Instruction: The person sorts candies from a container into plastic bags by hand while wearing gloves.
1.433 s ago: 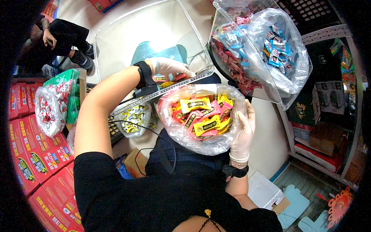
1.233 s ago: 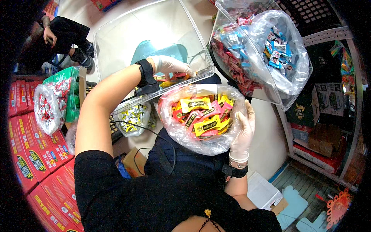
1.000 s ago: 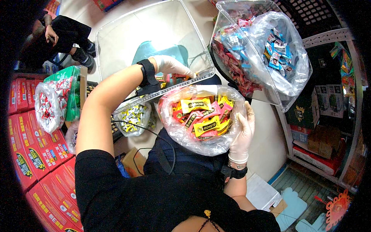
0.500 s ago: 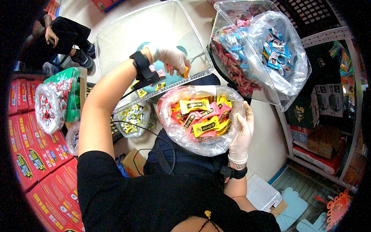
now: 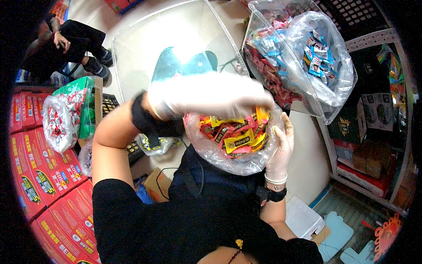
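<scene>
A clear plastic bag (image 5: 239, 166) of wrapped candies rests on my lap. Pink and yellow wrapped candies (image 5: 239, 141) fill its open mouth. My right hand (image 5: 280, 147), in a white glove, grips the bag's right rim, thumb toward the candies. Across the bag's far side stretches my gloved left hand (image 5: 215, 94), smeared by motion. Its fingertips are near the far right of the mouth, beside an orange-yellow patch; whether they hold anything cannot be made out. Beyond my left hand stands a large clear plastic bin (image 5: 132, 57), its near part hidden by that hand and forearm.
At the far right, a clear bin (image 5: 325, 115) holds a bag of blue-wrapped candies (image 5: 320, 55). Red cartons (image 5: 48, 171) are stacked left, near a bag of red-and-white candies (image 5: 57, 125). Shelving (image 5: 334, 149) stands right. Another person's hand (image 5: 61, 42) shows far left.
My left hand has moved out of the large bin, right and nearer, over the candy bag. My right hand keeps its hold on the bag's rim.
</scene>
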A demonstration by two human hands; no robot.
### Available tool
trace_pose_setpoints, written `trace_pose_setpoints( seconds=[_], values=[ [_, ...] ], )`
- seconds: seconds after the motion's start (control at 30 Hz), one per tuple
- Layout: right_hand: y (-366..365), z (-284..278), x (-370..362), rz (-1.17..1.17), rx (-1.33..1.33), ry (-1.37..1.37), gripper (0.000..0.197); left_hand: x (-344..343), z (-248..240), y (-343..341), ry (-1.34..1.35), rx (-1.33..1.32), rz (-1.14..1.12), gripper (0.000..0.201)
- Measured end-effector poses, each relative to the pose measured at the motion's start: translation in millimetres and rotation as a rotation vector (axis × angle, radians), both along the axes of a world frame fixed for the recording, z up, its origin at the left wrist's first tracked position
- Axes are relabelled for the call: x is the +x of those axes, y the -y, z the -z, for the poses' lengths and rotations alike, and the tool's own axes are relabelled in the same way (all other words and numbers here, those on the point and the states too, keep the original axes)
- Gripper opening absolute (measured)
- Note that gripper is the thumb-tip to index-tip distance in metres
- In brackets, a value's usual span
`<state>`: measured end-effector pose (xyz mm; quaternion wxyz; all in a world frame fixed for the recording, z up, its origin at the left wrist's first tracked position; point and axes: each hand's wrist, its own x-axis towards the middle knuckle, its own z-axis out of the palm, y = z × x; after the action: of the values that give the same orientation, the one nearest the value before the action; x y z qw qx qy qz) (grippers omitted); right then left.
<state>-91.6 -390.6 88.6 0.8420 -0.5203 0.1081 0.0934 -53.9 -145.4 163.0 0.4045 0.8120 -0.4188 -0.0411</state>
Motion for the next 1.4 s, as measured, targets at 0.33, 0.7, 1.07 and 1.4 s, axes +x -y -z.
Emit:
trace_pose_setpoints(
  seconds=[0.33,0.7,1.07,1.4],
  values=[
    [-1,4,-2,0.014,-0.083,-0.001,0.043,15,1,-14,-0.011,-0.001,-0.088,0.037],
    [-3,2,-2,0.013,-0.013,-0.026,0.043,44,149,-129,-0.936,1.12,-0.446,0.086],
    [-2,5,-4,-0.008,-0.077,0.006,0.043,46,165,-93,-1.269,1.067,-0.105,0.049],
    [-5,2,-4,-0.011,-0.091,0.007,0.043,33,191,-111,-0.151,0.408,0.253,0.069]
  ],
)
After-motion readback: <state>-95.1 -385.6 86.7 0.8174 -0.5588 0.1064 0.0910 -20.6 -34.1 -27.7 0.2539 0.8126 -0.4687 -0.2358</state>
